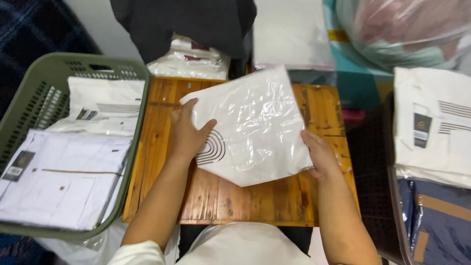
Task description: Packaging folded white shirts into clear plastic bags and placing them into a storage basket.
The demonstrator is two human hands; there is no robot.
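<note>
A white folded garment in a clear plastic bag (255,122) lies tilted on a small wooden table (255,201); it has a dark arch pattern near its lower left. My left hand (185,131) rests flat on the bag's left side, fingers spread. My right hand (320,154) grips the bag's lower right edge, thumb on top.
A green plastic basket (128,147) at the left holds folded white garments in bags. More bagged white shirts (434,122) are stacked at the right, above a dark blue bagged garment (441,221). Behind the table sit a dark cloth (186,22), another bagged pack (189,60) and a large plastic bag (407,29).
</note>
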